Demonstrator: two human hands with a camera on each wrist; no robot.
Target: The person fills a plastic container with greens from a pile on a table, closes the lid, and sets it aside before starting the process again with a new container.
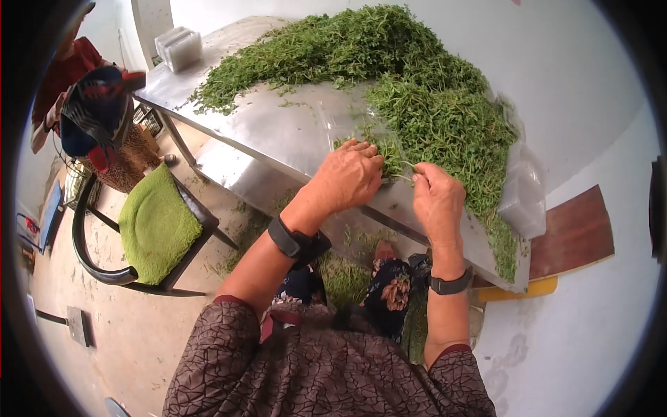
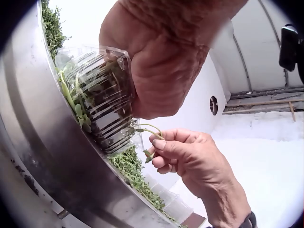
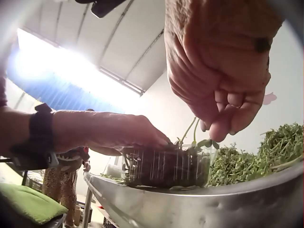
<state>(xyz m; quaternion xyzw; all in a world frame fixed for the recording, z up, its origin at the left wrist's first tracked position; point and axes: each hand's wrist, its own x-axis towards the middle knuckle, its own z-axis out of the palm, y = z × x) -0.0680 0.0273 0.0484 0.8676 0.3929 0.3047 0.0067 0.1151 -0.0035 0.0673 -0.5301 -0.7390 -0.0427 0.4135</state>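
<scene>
A clear ribbed plastic box [image 3: 164, 166] filled with leafy greens sits at the near edge of the metal table [image 1: 278, 128]. My left hand [image 1: 351, 174] lies over the top of this box, its fingers pressing on the greens inside. Between thumb and fingertips, my right hand [image 1: 439, 201] pinches a thin green stem [image 2: 151, 127] just right of the box. The stem bends toward the greens in the box, and small leaves hang by the fingertips. Left fingertips are partly hidden among the greens and the box wall in the left wrist view.
A large heap of cut greens [image 1: 445, 118] spreads behind and right of the box. Stacked clear boxes [image 1: 524, 191] stand at the right, more boxes [image 1: 179, 48] at the far left. A chair with a green cushion [image 1: 160, 226] and another person [image 1: 76, 62] are at the left.
</scene>
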